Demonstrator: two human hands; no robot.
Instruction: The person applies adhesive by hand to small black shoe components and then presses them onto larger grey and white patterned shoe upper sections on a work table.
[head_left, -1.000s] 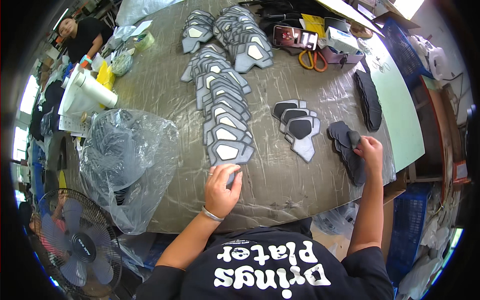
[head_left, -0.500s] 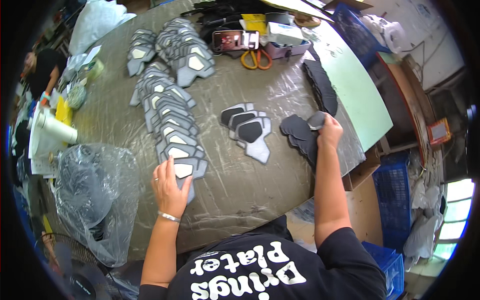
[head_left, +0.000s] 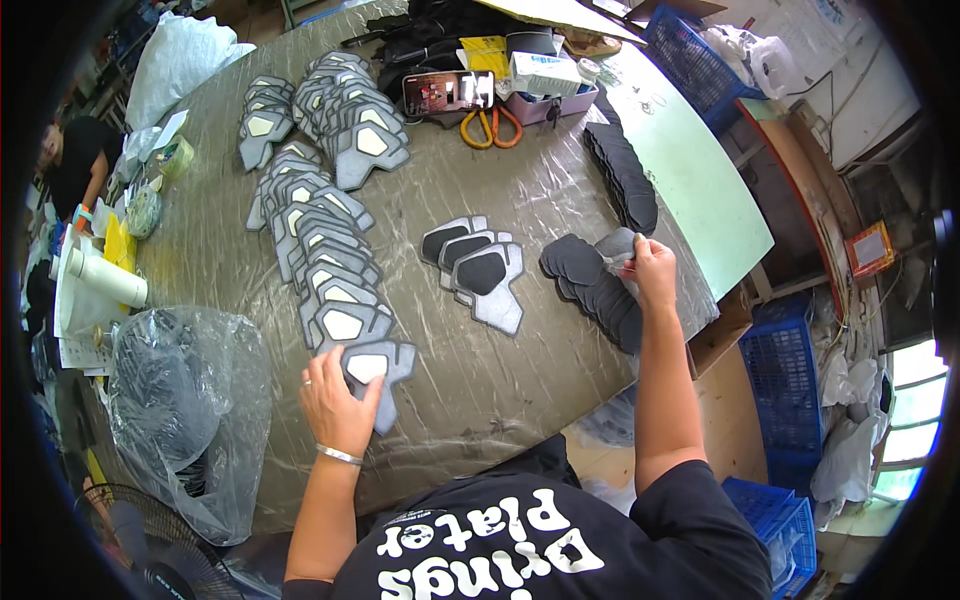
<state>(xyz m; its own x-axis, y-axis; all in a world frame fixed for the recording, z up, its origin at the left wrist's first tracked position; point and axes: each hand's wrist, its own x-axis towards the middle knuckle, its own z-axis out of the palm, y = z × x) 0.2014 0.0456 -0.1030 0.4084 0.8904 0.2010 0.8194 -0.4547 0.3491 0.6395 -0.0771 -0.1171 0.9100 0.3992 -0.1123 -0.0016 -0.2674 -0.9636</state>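
My left hand (head_left: 340, 405) grips the left edge of the nearest grey padded piece (head_left: 402, 360), with the thumb on its top. This piece has a cream patch and lies at the near end of a long row of overlapping similar pieces (head_left: 318, 240). My right hand (head_left: 652, 268) pinches a dark grey rounded pad (head_left: 615, 243) by its edge, above a fanned stack of black pads (head_left: 600, 300). Between my hands lie a few overlapping grey pieces (head_left: 497, 308), each with a black pad on it.
Behind them are more rows of grey pieces (head_left: 370, 160), a phone (head_left: 448, 92), orange-handled scissors (head_left: 490, 130) and a box of supplies (head_left: 545, 105). A line of black pads (head_left: 622, 175) runs along the right. A clear plastic bag (head_left: 190, 400) stands at left; blue crates (head_left: 785, 390) are at right.
My left hand has drawn the nearest grey piece slightly toward me and away from the row. The pad in my right hand is lifted and tilted off the black stack. The view has shifted slightly.
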